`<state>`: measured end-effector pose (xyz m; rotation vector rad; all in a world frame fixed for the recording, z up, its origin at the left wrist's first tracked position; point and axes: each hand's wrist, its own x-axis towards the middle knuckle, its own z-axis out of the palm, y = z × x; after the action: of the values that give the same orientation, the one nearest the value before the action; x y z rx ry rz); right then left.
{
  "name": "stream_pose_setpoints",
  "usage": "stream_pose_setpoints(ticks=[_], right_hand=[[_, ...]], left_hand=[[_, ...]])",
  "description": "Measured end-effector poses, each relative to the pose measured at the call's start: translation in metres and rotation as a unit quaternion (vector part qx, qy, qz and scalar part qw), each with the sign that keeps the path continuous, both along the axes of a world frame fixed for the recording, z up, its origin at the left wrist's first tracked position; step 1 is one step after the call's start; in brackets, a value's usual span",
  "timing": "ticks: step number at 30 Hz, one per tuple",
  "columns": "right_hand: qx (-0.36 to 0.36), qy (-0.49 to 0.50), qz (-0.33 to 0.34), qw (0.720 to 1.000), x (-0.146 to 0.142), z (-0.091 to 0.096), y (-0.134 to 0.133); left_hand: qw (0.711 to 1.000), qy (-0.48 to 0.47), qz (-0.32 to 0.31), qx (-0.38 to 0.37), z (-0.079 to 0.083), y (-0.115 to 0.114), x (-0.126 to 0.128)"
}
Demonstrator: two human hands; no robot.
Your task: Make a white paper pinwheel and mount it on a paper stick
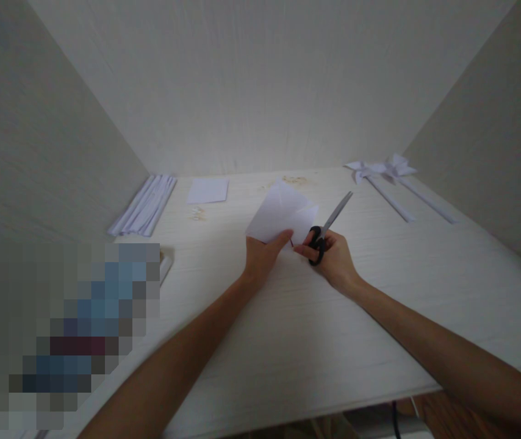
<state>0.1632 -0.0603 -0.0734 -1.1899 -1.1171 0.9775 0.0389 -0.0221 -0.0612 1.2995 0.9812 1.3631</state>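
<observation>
My left hand [263, 255] pinches the near corner of a folded white paper sheet [282, 212], lifting it a little off the white table [288, 329]. Just to its right, my right hand [331, 256] grips a pair of black-handled scissors [329, 225]. The metal blades point up and to the right, past the paper's edge, and look closed. Both hands sit near the middle of the table, almost touching.
A bundle of rolled white paper sticks [144, 204] lies at the back left beside a flat white sheet [208, 190]. Two white paper pinwheels [391, 174] on sticks lie at the back right. White walls enclose three sides. A blurred patch covers the lower left.
</observation>
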Motion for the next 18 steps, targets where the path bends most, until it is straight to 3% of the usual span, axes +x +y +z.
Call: stream_pose_setpoints(ticks=[7,10,18], right_hand=[[-0.001,0.023,-0.001,1.000,0.0017,-0.0043,0.0020],[0.007,0.013,-0.007,1.000,0.0028,-0.0059,0.0030],[0.015,-0.007,-0.005,1.000,0.0034,-0.0043,0.0023]], left_hand=[[0.999,0.043,0.003,-0.030,-0.0025,-0.0011,-0.0008],[0.997,0.064,-0.029,-0.038,-0.0049,-0.0011,0.0000],[0.994,0.035,-0.067,-0.085,-0.0048,-0.0042,0.0027]])
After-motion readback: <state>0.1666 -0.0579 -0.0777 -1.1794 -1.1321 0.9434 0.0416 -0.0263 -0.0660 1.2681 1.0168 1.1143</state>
